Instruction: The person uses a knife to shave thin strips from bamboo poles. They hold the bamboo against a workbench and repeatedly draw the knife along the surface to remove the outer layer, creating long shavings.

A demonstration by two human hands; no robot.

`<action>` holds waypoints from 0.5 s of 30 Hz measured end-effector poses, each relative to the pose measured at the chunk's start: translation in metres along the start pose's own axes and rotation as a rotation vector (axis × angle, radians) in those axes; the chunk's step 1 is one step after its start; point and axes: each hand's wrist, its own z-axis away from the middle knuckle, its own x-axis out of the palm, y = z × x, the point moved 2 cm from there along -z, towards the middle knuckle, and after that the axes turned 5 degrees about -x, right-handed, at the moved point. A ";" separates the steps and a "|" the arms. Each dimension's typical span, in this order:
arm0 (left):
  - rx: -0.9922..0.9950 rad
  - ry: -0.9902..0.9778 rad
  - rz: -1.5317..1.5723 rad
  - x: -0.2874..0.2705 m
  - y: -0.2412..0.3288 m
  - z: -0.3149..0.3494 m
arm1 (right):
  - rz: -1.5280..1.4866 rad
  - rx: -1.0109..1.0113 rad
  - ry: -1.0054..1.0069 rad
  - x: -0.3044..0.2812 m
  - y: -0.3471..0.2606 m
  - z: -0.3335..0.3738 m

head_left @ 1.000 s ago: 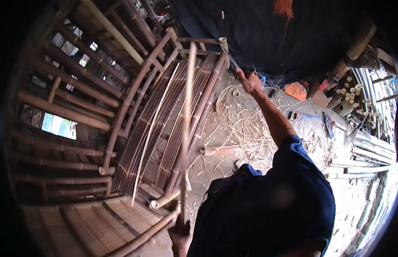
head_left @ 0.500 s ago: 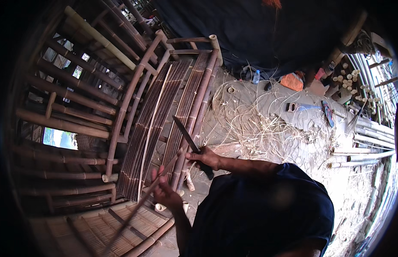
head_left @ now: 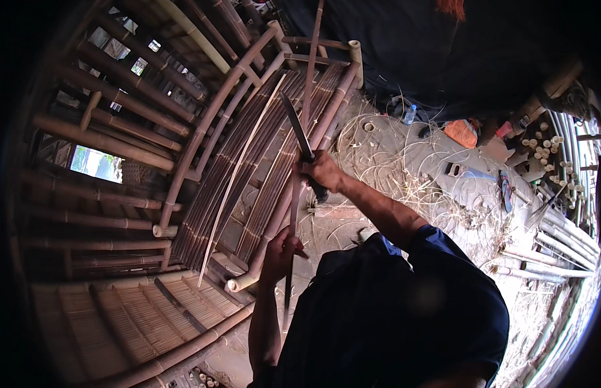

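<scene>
My right hand [head_left: 324, 172] is closed round the dark handle of a long knife [head_left: 294, 124], its blade pointing away and to the left. That same hand lies against a long, narrow bamboo strip [head_left: 311, 61], which runs from the far edge back toward my body. Lower down, my left hand [head_left: 280, 254] grips the strip near my torso. The strip crosses over the near side of a bamboo bench [head_left: 344, 107] with dark slats. On the bench seat lies a loose pale strip [head_left: 239, 169]. My fingers partly hide where the strip passes through them.
Curly shavings [head_left: 410, 181] litter the floor to the right, around a handsaw [head_left: 472, 172]. A water bottle [head_left: 410, 114] and an orange bag [head_left: 461, 133] stand farther back. Bamboo poles [head_left: 552, 236] are piled at the right. A slatted bamboo panel [head_left: 136, 317] lies at lower left.
The strip has swung from slanting toward the lower left to running nearly straight away from me. My right hand with the knife has moved farther out; my left hand has come closer to my torso.
</scene>
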 end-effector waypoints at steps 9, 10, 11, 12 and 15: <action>-0.153 0.145 0.608 0.009 0.019 -0.029 | 1.229 0.063 -0.411 0.021 -0.056 0.070; -0.206 0.239 0.545 0.011 0.008 -0.031 | 1.315 -0.048 -0.484 0.031 -0.045 0.088; -0.125 0.333 0.534 0.018 0.006 -0.030 | 1.254 -0.092 -0.550 0.033 -0.037 0.098; 0.001 0.321 0.345 0.016 0.005 -0.027 | 1.263 -0.030 -0.486 0.031 -0.029 0.095; 0.036 0.245 0.181 0.025 0.003 -0.009 | 1.291 -0.191 -0.067 -0.015 -0.008 0.053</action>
